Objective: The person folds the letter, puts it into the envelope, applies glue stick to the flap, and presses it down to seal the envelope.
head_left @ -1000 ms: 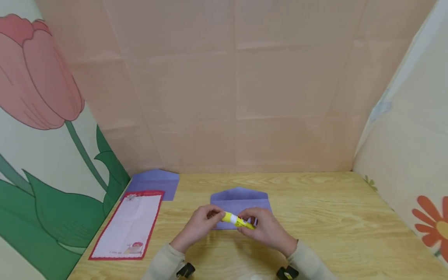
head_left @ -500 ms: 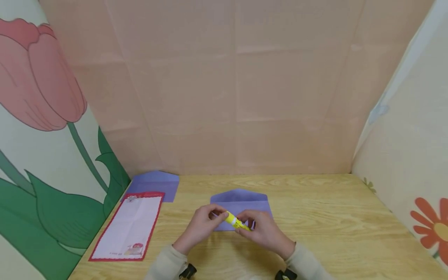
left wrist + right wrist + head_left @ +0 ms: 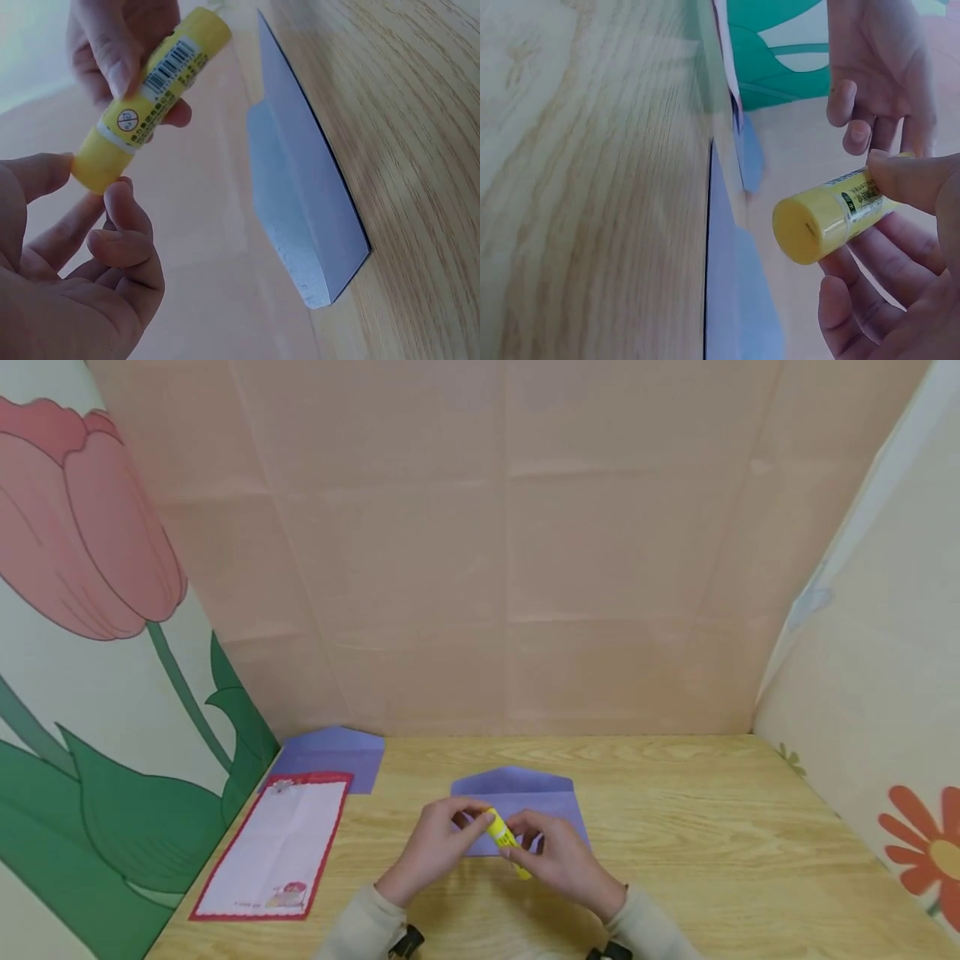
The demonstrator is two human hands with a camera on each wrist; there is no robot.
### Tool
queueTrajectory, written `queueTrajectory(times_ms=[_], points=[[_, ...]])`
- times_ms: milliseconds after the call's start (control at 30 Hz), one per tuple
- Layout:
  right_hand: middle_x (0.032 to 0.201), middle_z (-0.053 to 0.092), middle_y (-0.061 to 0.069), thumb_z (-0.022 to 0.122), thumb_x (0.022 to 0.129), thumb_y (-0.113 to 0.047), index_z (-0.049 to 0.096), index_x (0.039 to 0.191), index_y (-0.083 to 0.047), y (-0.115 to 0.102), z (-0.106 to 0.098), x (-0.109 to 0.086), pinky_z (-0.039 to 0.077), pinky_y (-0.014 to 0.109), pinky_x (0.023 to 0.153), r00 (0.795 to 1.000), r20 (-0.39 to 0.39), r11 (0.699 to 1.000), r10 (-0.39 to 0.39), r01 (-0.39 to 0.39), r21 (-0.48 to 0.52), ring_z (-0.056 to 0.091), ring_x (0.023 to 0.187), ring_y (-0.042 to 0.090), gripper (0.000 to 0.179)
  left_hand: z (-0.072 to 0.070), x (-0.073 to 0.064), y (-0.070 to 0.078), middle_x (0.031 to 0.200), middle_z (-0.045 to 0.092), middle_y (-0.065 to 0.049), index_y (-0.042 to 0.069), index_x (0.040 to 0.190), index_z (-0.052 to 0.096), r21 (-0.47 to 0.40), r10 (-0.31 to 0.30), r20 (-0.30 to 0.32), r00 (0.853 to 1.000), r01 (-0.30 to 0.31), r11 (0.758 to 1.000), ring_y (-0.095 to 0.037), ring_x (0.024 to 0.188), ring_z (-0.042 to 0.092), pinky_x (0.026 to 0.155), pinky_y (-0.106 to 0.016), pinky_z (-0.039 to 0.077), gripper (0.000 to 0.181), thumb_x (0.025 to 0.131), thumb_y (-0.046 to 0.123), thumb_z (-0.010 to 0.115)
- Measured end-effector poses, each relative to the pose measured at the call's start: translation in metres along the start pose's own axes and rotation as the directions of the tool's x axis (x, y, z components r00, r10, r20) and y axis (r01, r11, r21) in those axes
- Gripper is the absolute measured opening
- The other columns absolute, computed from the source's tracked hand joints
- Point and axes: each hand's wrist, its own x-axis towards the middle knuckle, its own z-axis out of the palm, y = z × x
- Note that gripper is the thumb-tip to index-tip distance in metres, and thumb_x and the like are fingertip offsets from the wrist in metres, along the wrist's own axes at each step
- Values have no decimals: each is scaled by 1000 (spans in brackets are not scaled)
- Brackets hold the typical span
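1. Over the near edge of the central envelope (image 3: 546, 801), as the head view has it, a yellow glue stick (image 3: 503, 833) is held up at a slant, apart from the paper, its far end leaning left.
2. Left of the central envelope's middle, the left hand (image 3: 437, 843) pinches the glue stick's plain yellow end, beside the white band, between thumb and fingertips.
3. Toward the right side of the central envelope, the right hand (image 3: 564, 858) grips the labelled body, thumb on one side and fingers on the other; a barcode shows in the left wrist view.
4. The central envelope lies purple on the wood-grain table (image 3: 720, 827), its flap opened away from the person.
5. Well left of the central envelope and slightly farther off, another envelope (image 3: 352, 763) lies with its flap open.
6. Also left of the central envelope, a red-bordered sheet (image 3: 273, 852) overlaps the other envelope's near edge.
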Motion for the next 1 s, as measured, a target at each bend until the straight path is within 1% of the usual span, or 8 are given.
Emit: queueTrajectory(times_ms=[233,433,567,667,767,833,900,1000], points=[[91,72,-10,72,93,-27,70,109,-19,-1,0,4,52,26,64,995,51,993,80,-84,77,62,77,7,19,-4,1,1,95,70,6,13,110,76,6,-1,9,1000,1,1000,-10,77,60,64,-25,51,26,98,32,65],[96,73,-5,70,95,-26,69,111,-16,-3,0,6,53,28,67,988,111,980,106,-123,158,64,81,12,19,-7,2,1,92,69,5,11,108,77,-5,9,17,1000,-9,1000,-10,74,59,61,-25,50,26,97,33,66],[96,74,-1,72,93,-22,69,111,-13,-1,0,5,53,27,65,984,137,971,111,-137,196,64,78,13,20,-6,1,-2,97,70,4,13,109,76,-41,-13,59,998,15,999,-11,76,60,62,-25,51,24,97,32,66],[95,73,1,76,89,-19,68,108,-11,3,1,2,52,26,65,984,127,969,122,-146,200,63,76,13,22,-4,1,-5,103,70,2,14,112,74,-66,-20,104,994,27,997,-11,79,61,65,-26,52,24,97,31,67],[93,71,2,79,86,-19,66,104,-9,11,-1,-1,52,26,65,984,93,968,152,-167,187,63,75,13,24,-3,2,-8,104,69,1,13,121,71,-62,-27,138,990,36,997,-12,81,61,65,-26,52,30,97,32,67],[92,70,1,81,84,-18,65,102,-9,16,-4,-1,53,26,67,981,48,970,188,-193,150,63,76,13,26,-3,4,-11,104,68,-2,13,124,69,-16,-33,145,989,35,999,-12,79,59,64,-26,51,35,96,33,68],[90,69,1,82,82,-16,64,101,-7,21,-9,0,53,25,67,976,-12,971,216,-214,108,63,76,13,28,-4,7,-16,105,67,-5,10,126,67,68,-37,142,989,28,997,-13,77,58,64,-26,50,39,94,32,70],[89,67,2,85,78,-12,64,99,-6,28,-21,1,53,24,64,956,-115,963,270,-267,46,63,76,14,30,-7,12,-27,106,65,-11,5,123,68,242,-25,118,993,-5,970,-17,81,59,70,-29,50,40,90,29,75]])
